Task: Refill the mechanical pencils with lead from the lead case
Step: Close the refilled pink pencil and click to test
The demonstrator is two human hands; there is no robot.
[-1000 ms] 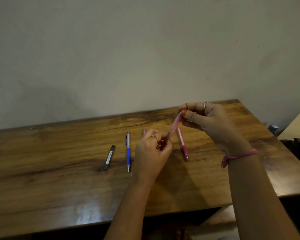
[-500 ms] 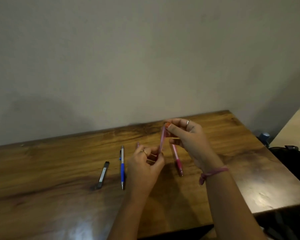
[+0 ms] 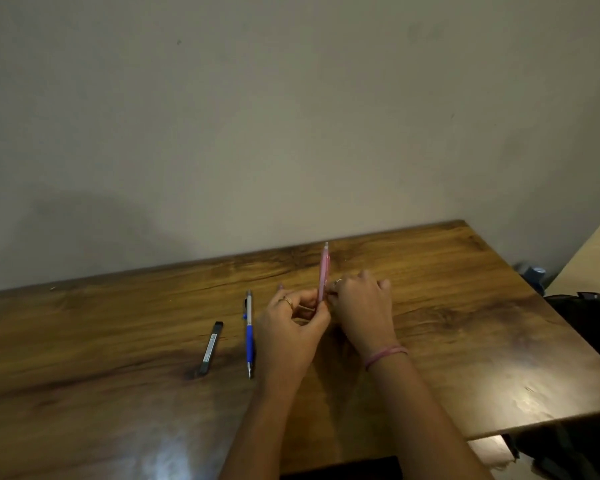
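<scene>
L hand (image 3: 291,327) pinches the lower part of a translucent pink plastic mechanical pencil (image 3: 324,271), held near upright above the brown wood-grain tabletop (image 3: 465,323), top end pointing up and far. R hand (image 3: 361,306) sits just right of the barrel, fingers curled; can't tell if it grips the pencil or something small like a cap, hidden from this angle. Slim black lead case w/ white label (image 3: 211,346) lies flat on the table, left of both hands, untouched, looks closed. Blue-and-silver mechanical pencil (image 3: 249,332) lies between the case and L hand, tip toward the near edge. Step in hand, prob: opening the pink pencil's top end so lead can go in. To do it well: keep L pinch firm and low so barrel doesn't wobble, keep pencil upright w/ open end up, park any removed cap where it won't roll off. Then R hand needs to fetch the case, so free it first. Lead is brittle, feed 1 stick at a time, no forcing. Task looks early, no lead out yet.
</scene>
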